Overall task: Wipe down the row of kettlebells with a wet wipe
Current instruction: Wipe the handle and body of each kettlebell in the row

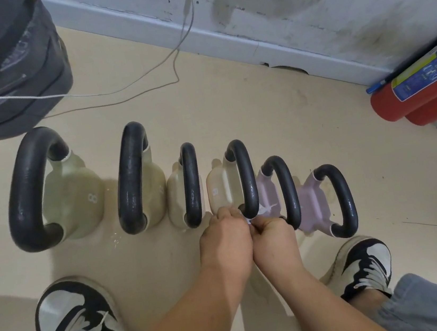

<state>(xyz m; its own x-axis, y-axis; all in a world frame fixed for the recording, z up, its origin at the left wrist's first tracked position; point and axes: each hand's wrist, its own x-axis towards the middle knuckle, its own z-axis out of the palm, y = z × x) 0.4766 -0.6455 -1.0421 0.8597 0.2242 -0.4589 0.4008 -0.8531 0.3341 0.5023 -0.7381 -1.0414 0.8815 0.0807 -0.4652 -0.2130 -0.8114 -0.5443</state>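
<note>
Several kettlebells with black handles stand in a row on the beige floor: cream ones from the large left one to a small one marked 8, then two pale pink ones on the right. My left hand and my right hand are pressed together at the near end of the small cream kettlebell's handle. Both pinch a small white wet wipe, whose crumpled end sticks out toward the pink kettlebell.
A dark grey and yellow bag sits at the back left, with thin cables trailing over the floor. Red fire extinguishers lie at the right by the stained wall. My two sneakers stand just before the row.
</note>
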